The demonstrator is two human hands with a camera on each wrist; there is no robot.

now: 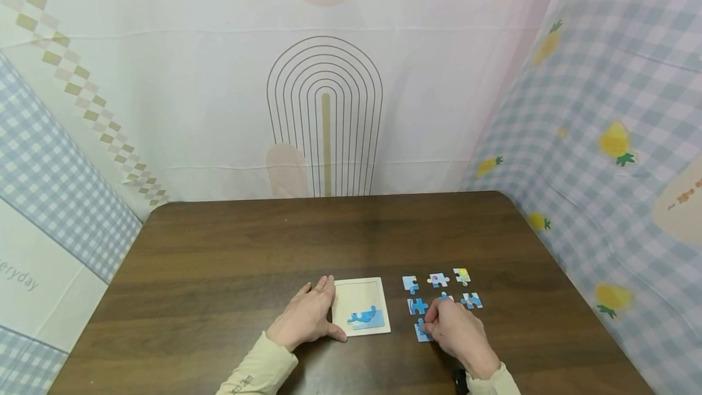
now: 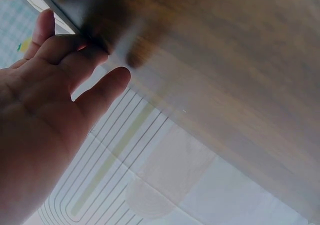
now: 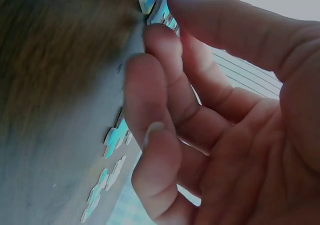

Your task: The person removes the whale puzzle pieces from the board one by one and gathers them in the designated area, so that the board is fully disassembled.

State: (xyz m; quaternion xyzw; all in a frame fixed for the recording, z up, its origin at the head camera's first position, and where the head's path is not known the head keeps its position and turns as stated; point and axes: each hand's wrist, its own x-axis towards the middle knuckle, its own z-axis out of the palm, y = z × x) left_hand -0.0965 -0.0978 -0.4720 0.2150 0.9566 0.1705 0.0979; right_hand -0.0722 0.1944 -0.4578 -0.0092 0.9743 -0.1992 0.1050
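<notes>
A shallow pale puzzle tray (image 1: 358,281) lies on the table, with joined blue puzzle pieces (image 1: 366,318) in its lower right part. My left hand (image 1: 308,317) rests along the tray's left side, fingers stretched out and thumb by the lower left corner. To the right of the tray, my right hand (image 1: 456,329) has its thumb and curled fingers at a blue puzzle piece (image 1: 422,330), the nearest of the loose ones. The right wrist view has the thumb tip against a piece (image 3: 159,10), pinching it with the fingers behind.
Loose pieces lie in rows beyond the right hand, among them a corner piece (image 1: 409,284), a yellow-patterned piece (image 1: 462,276) and a blue piece (image 1: 418,306). One more is partly covered by the hand. Patterned cloth (image 1: 329,139) hangs behind the brown table (image 1: 247,236).
</notes>
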